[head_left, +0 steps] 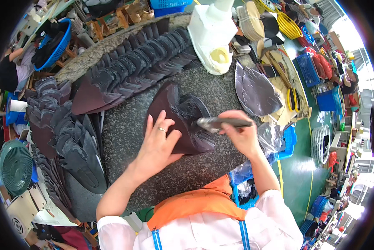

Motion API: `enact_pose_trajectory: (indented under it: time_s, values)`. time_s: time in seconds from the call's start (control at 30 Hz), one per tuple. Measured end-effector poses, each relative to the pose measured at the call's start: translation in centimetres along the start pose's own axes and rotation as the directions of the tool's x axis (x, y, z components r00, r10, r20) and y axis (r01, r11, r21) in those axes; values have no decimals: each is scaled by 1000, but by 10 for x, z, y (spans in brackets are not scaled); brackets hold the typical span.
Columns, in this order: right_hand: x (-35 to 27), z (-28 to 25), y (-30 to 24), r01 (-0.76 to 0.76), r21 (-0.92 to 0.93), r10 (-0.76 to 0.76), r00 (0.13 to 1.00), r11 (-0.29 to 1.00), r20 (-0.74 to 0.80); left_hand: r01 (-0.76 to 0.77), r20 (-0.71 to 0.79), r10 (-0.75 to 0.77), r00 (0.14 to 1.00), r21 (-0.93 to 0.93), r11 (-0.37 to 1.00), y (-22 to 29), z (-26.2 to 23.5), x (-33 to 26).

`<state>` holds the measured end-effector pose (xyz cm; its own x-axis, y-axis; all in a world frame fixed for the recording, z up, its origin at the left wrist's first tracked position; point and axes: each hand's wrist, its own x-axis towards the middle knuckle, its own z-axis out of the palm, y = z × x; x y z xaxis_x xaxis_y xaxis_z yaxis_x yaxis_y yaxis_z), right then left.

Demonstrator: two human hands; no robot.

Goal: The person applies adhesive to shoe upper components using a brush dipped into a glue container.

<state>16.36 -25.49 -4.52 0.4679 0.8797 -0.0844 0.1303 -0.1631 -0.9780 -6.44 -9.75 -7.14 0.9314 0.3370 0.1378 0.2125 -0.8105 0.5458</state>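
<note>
Bright even daylight, glare upper right, fisheye-bent dark rim

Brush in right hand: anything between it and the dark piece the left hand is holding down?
Nothing visible. The brush in the right hand already has its head at the edge of the dark maroon piece, which the left hand presses flat on the stone table.

Wearer's clothing: white short-sleeved shirt [220, 231], sleeves ending above the elbows, forearms bare. Orange apron bib [199, 204] sits over the shirt at centre chest. Two blue straps [244, 235] with pale edging run down the shirt, one either side below the bib. Left hand [158, 143]: a thin silver ring [162, 130] on one of the fingers. Right hand [243, 135]: no jewellery visible.
</note>
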Motion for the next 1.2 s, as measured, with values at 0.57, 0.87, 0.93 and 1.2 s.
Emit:
enact_pose_trajectory:
  time_s: [0.57,0.87,0.93,1.2]
  values:
    - [180,-61,19,139,-719,-297,950,681,-98,135,-141,-535,833,-886,443,-44,-71,-5]
    - [144,-47,-12,322,-797,-511,859,511,20,461,-620,-362,696,-1,887,-159,-135,-61]
    - [139,-45,-18,289,-778,-483,875,558,-21,486,-568,-382,729,38,873,-167,-127,-64]
    - [112,-58,-2,215,-798,-587,784,563,-202,376,-206,-337,919,189,907,-73,-105,-25]
